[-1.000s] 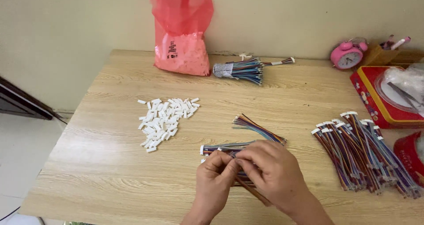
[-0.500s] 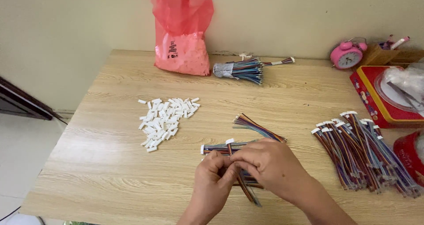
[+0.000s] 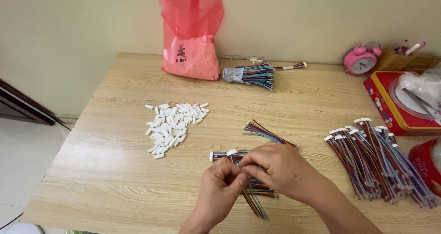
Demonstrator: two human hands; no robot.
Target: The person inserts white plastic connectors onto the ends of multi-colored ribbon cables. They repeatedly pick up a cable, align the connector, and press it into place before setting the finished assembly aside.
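In the head view, a bundle of coloured wires (image 3: 250, 188) is held low on the counter (image 3: 115, 179), directly under and between both hands; its long axis is seen to run from upper left, where small white plugs (image 3: 220, 154) stick out, down to lower right, where the loose ends come out below the wrists. The left hand (image 3: 223, 183) is closed around the bundle from below, fingers curled; the right hand (image 3: 275, 167) is laid over it from the right, its fingertips pinched together against the left thumb, on one wire as far as can be judged; what exactly is pinched is hidden. The two hands are touching. A heap of white plugs (image 3: 172, 126) lies to the upper left, well apart; finished wires (image 3: 376, 163) lie to the right; a red bag (image 3: 190, 36) stands at the back.
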